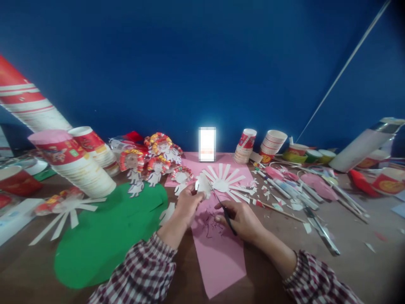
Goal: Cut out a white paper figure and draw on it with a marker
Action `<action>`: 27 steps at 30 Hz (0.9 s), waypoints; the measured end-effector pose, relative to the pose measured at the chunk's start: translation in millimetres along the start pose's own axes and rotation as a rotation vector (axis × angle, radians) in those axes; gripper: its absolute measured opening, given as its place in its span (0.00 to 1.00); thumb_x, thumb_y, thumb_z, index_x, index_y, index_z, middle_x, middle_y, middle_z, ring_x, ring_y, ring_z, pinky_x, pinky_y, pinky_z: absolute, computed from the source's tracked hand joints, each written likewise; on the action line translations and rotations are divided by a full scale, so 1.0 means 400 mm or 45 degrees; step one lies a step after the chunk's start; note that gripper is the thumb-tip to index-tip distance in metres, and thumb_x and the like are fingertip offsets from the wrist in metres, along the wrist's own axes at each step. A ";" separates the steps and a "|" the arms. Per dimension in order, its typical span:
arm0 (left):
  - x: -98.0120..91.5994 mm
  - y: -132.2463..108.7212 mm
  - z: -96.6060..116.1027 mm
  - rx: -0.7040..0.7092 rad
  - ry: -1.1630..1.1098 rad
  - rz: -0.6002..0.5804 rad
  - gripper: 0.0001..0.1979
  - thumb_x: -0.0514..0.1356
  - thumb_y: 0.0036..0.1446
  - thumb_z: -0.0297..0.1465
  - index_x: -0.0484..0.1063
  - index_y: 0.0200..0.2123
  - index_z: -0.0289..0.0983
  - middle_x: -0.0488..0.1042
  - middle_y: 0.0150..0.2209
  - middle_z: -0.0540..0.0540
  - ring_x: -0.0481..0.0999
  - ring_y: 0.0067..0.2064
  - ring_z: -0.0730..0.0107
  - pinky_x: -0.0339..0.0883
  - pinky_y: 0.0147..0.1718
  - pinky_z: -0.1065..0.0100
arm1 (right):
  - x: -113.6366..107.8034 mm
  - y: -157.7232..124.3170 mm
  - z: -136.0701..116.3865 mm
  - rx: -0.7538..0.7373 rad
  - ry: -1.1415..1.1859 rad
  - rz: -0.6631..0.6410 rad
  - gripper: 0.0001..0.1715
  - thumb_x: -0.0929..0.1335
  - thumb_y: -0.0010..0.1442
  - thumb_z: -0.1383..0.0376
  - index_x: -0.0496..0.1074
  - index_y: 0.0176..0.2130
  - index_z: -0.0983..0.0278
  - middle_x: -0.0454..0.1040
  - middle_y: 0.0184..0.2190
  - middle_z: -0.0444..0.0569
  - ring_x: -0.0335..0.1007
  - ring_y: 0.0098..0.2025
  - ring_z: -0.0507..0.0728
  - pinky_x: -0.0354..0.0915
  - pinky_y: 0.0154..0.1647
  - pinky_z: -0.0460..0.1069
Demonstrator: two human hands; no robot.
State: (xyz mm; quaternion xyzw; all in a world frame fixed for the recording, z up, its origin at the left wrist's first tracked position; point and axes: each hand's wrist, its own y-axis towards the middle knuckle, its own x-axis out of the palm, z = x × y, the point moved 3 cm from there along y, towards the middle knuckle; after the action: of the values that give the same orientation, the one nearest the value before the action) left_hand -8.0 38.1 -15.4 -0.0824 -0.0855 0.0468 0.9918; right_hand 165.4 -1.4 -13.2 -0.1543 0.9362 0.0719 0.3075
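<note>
My left hand [187, 203] is closed on a small white paper cutout [203, 186], pinching it above a pink paper sheet [220, 253]. My right hand [240, 219] is closed round a thin dark pen [225, 213] whose tip points up toward the cutout. Dark scribbles mark the pink sheet between my hands. Just beyond lies a white paper cup cut open into a sunburst of strips [225, 182].
A green paper shape [104, 236] lies at left, with paper-cup dolls [155, 162] behind it. Stacks of paper cups [85, 169] lean at left and others [272, 145] stand at the back. Scissors [321, 231], pens and paper scraps litter the right side. A bright phone [207, 143] stands against the blue wall.
</note>
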 end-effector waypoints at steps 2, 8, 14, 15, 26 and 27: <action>-0.005 0.003 -0.004 0.020 0.018 0.029 0.10 0.64 0.38 0.29 0.71 0.28 0.36 0.69 0.19 0.54 0.62 0.18 0.78 0.55 0.19 0.74 | 0.000 0.000 0.002 0.009 -0.033 0.006 0.20 0.70 0.55 0.54 0.76 0.42 0.65 0.69 0.21 0.43 0.62 0.24 0.52 0.57 0.24 0.44; -0.006 0.008 -0.011 0.024 -0.091 0.016 0.16 0.66 0.39 0.31 0.73 0.36 0.35 0.74 0.25 0.50 0.71 0.23 0.73 0.62 0.25 0.72 | -0.003 0.001 0.010 0.048 -0.058 -0.006 0.21 0.70 0.55 0.53 0.77 0.42 0.64 0.74 0.22 0.45 0.66 0.26 0.53 0.58 0.25 0.44; -0.009 0.014 -0.010 0.046 -0.143 0.029 0.18 0.67 0.40 0.30 0.73 0.38 0.34 0.76 0.28 0.48 0.72 0.26 0.72 0.63 0.27 0.72 | -0.007 0.002 0.002 0.060 -0.062 -0.038 0.20 0.70 0.54 0.50 0.77 0.35 0.65 0.72 0.20 0.45 0.62 0.23 0.52 0.56 0.23 0.44; -0.010 0.014 -0.009 0.054 -0.139 0.033 0.18 0.67 0.40 0.30 0.73 0.39 0.34 0.76 0.28 0.48 0.72 0.26 0.72 0.62 0.27 0.72 | -0.007 0.003 0.002 0.063 -0.059 -0.036 0.20 0.70 0.54 0.50 0.77 0.34 0.65 0.71 0.20 0.45 0.62 0.23 0.52 0.55 0.23 0.44; -0.009 0.013 -0.010 0.075 -0.161 0.021 0.16 0.67 0.41 0.32 0.73 0.37 0.35 0.75 0.26 0.50 0.69 0.25 0.75 0.61 0.27 0.72 | -0.005 0.004 0.005 0.050 -0.088 -0.037 0.18 0.70 0.55 0.52 0.78 0.36 0.63 0.70 0.20 0.44 0.61 0.23 0.51 0.54 0.23 0.44; -0.008 0.013 -0.011 0.079 -0.153 0.005 0.16 0.67 0.42 0.32 0.73 0.37 0.35 0.74 0.26 0.51 0.69 0.25 0.75 0.61 0.27 0.72 | -0.005 0.004 0.006 0.047 -0.092 -0.031 0.18 0.70 0.55 0.52 0.78 0.36 0.63 0.70 0.20 0.44 0.61 0.23 0.51 0.54 0.23 0.44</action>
State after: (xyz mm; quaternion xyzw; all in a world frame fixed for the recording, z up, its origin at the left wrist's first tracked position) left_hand -10.7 42.1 -20.9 -0.0488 -0.1431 0.0564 0.9869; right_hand 167.6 1.0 -13.7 -0.1571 0.9237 0.0563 0.3448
